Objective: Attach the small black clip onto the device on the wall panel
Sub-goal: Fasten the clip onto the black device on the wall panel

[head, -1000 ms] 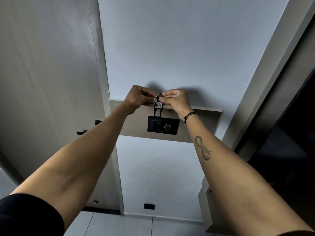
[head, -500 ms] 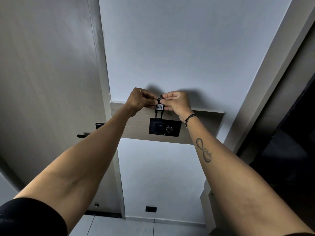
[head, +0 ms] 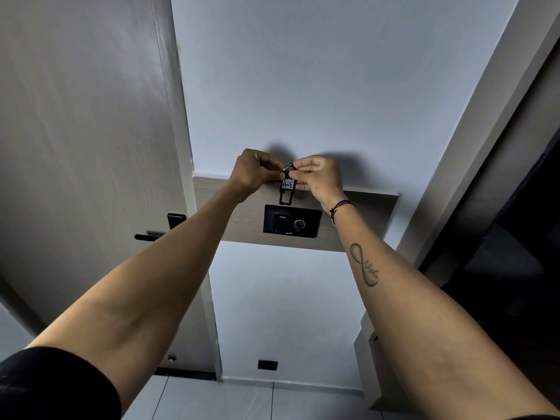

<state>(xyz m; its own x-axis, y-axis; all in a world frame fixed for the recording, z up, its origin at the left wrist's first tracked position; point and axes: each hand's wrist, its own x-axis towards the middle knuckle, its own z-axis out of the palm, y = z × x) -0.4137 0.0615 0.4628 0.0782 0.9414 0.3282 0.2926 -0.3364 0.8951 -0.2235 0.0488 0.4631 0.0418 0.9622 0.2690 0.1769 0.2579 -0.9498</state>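
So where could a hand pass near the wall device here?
Bare wood panel lies between the door frame and the device. Bare wall runs below the panel. It is crowded above the device: the left hand and right hand pinch the black clip there.

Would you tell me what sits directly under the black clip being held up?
Under the black clip, apart from it, sits the black device on the wooden wall panel. Left hand and right hand cover the clip's top sides.
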